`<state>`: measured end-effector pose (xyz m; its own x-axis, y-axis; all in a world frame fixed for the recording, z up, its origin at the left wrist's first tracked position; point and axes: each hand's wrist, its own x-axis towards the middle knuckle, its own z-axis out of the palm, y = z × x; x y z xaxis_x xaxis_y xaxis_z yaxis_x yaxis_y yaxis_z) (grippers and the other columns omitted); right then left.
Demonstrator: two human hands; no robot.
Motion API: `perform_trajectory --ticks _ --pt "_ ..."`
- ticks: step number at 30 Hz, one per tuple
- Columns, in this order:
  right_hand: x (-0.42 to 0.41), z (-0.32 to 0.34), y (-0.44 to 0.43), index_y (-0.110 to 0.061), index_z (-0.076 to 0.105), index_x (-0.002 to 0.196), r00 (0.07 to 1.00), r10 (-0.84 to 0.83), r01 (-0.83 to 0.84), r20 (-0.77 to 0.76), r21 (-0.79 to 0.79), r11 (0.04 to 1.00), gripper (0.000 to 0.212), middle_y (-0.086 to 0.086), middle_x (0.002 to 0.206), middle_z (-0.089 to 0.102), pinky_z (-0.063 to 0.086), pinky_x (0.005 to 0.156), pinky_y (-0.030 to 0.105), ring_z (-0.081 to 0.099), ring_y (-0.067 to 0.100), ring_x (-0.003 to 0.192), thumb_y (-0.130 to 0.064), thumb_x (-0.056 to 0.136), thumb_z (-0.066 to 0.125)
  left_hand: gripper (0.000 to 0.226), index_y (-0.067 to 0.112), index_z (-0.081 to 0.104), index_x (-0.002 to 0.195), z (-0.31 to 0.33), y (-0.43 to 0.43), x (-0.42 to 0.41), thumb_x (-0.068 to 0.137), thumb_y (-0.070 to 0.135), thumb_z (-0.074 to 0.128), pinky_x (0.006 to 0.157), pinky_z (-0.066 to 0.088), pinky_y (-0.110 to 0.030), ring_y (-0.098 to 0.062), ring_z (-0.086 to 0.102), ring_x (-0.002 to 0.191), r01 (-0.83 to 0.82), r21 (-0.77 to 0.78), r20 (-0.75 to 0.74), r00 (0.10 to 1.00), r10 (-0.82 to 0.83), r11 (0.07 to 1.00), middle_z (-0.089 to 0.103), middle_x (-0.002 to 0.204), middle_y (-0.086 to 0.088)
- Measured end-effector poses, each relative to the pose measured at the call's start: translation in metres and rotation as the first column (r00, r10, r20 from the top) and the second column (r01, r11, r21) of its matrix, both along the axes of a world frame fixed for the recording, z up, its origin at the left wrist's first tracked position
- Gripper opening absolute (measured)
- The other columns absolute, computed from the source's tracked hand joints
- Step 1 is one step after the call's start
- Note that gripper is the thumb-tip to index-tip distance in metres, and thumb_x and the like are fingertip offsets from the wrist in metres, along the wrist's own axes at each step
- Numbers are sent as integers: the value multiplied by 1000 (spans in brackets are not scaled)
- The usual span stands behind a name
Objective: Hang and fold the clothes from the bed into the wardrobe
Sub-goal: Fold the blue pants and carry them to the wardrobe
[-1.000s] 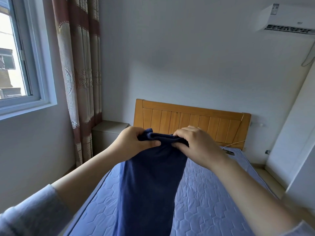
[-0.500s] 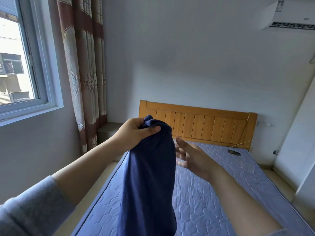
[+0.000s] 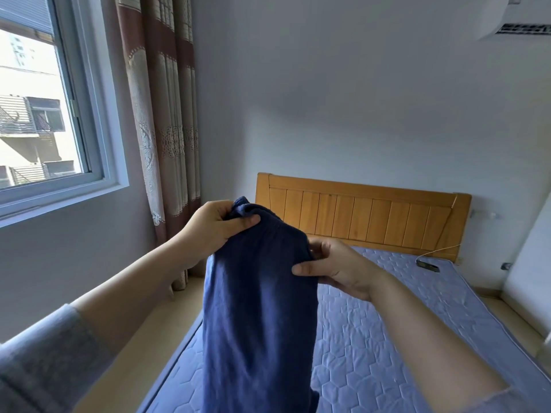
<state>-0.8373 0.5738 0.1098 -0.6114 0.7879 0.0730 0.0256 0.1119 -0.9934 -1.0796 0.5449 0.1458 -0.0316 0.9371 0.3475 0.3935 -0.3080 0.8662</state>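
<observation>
A dark blue garment (image 3: 259,308) with an elastic top band hangs in front of me over the bed (image 3: 387,329), its lower part running out of the frame. My left hand (image 3: 217,226) grips the bunched top edge at the upper left. Lower down, my right hand (image 3: 337,268) pinches the garment's right edge between thumb and fingers. The wardrobe is not in view.
The bed has a blue quilted mattress and a wooden headboard (image 3: 363,222). A small dark device with a white cable (image 3: 428,265) lies near the headboard. A window (image 3: 38,114) and curtain (image 3: 161,120) are on the left, an air conditioner (image 3: 518,19) at the top right.
My right hand let go of the top band, opened, then took hold again lower on the right edge. My left hand kept its grip. The view shifted right and lower.
</observation>
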Motion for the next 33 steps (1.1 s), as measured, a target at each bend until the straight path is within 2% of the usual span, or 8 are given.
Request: perform_trajectory --ticks 2,7,12,18,23,26,31,33 --pt "-6 -1 1 -11 69 111 996 -84 80 40 82 993 32 6 110 73 57 86 31 69 22 105 1 81 72 15 12 72 88 0 -1 -3 84 26 73 92 51 -44 -16 61 81 5 -20 -4 1000 -5 1000 66 83 -2" --pt "-12 3 6 -15 71 94 893 -422 446 -158 181 876 8 1 92 75 57 79 28 70 17 90 -13 87 68 8 11 72 91 2 -6 -15 84 7 72 88 51 -36 -17 62 84 86 -125 -44 995 -92 988 69 86 -5" --pt "-23 13 -1 -14 70 100 925 -368 379 -93 281 882 12 2 97 75 57 83 29 70 17 94 -16 88 68 36 21 57 108 11 -8 -14 78 3 65 78 53 -31 -18 61 83 -20 -94 -383 923 -17 995 70 95 0" --pt "-29 29 -9 -13 69 102 947 -322 305 -9 345 888 13 5 99 74 55 92 45 69 25 97 -13 89 66 80 51 42 127 22 -11 -4 59 60 82 79 53 -21 0 62 97 123 -237 -493 840 -228 964 63 106 21" --pt "-26 34 -10 -14 70 100 947 -320 282 28 406 869 12 5 98 74 55 93 44 69 24 97 -11 88 67 44 21 64 113 6 1 14 75 34 81 94 52 -43 -18 67 102 191 -242 -448 848 -284 951 71 108 0" --pt "-16 29 -8 -17 69 104 940 -337 285 52 422 861 17 2 97 75 57 89 38 70 20 94 -17 87 71 49 6 69 105 2 2 13 71 42 76 97 49 -51 -31 66 103 222 -290 -355 878 -320 931 71 106 -15" --pt "3 -3 -5 -14 67 110 944 -326 298 52 292 909 22 3 100 76 57 87 29 71 18 96 -15 88 71 62 20 76 91 6 9 23 64 74 63 85 57 -37 -18 73 85 203 -334 -310 898 -311 920 76 89 0" --pt "7 -19 -4 -10 66 112 942 -333 314 43 238 919 24 6 103 75 56 90 29 70 20 99 -12 88 69 49 24 76 86 5 15 29 69 69 66 77 57 -29 -13 72 78 181 -321 -383 873 -302 930 75 83 5"
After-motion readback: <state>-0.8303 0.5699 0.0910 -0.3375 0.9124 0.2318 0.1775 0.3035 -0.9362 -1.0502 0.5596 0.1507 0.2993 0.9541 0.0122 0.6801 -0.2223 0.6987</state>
